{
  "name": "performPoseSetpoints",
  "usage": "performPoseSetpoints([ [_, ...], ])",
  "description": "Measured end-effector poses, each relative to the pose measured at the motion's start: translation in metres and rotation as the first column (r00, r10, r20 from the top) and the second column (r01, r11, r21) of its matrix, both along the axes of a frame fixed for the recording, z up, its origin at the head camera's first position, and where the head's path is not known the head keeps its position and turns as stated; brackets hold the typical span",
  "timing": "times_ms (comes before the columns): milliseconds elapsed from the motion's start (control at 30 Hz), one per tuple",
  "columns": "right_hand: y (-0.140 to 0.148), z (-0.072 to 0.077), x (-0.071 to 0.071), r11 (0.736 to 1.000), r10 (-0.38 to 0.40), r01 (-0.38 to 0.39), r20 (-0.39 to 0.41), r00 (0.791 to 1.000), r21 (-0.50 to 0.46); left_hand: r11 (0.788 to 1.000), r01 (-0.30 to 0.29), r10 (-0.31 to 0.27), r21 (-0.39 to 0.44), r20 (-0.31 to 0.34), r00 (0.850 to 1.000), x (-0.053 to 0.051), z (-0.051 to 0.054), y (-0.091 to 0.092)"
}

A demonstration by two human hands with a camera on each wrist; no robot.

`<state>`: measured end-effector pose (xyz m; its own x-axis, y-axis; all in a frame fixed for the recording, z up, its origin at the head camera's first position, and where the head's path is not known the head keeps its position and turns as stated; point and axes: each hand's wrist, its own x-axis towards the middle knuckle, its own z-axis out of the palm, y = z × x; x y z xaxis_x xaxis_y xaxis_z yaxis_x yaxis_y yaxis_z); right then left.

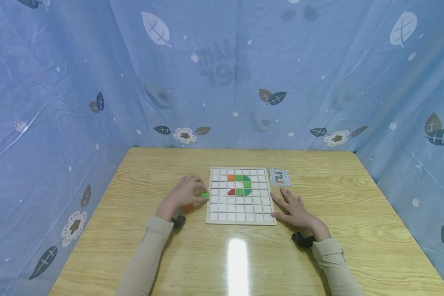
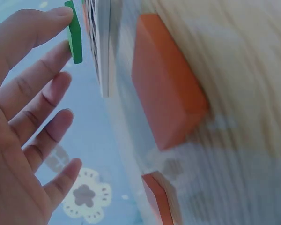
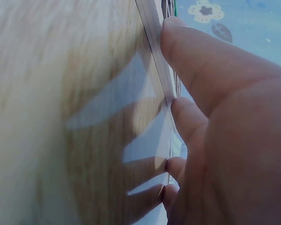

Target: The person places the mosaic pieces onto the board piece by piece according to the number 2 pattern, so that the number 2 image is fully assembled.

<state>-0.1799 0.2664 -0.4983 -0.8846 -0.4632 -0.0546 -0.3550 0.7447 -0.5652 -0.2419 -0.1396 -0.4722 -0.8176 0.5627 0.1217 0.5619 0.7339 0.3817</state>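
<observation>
My left hand [image 1: 185, 192] pinches a green square tile [image 2: 74, 35] between thumb and index finger, just off the left edge of the white gridded board [image 1: 240, 209]. Two orange tiles [image 2: 164, 84] lie on the table below that hand; the hand hides part of them in the head view. Several tiles sit on the board in a hooked shape: an orange square [image 1: 231, 177], green squares [image 1: 239, 191], dark green rounded pieces [image 1: 247, 191] and a red rounded piece [image 1: 232, 192]. My right hand [image 1: 296, 211] has its fingers spread, with thumb and index fingertip touching the board's right edge.
A small pattern card [image 1: 280, 181], printed with a coloured figure on a grid, lies right of the board's upper corner. The wooden table [image 1: 163, 164] meets a blue patterned curtain [image 1: 214, 115] at the back and sides. Light glares on the table in front of the board.
</observation>
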Motion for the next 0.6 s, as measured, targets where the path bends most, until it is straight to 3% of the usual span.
performPoseSetpoints([
  [600,0.001,-0.001,-0.002,1.000,0.004,-0.004,0.018,1.000,0.005,0.999,0.040,-0.040,-0.005,0.005,0.999,-0.004,0.002,0.027],
])
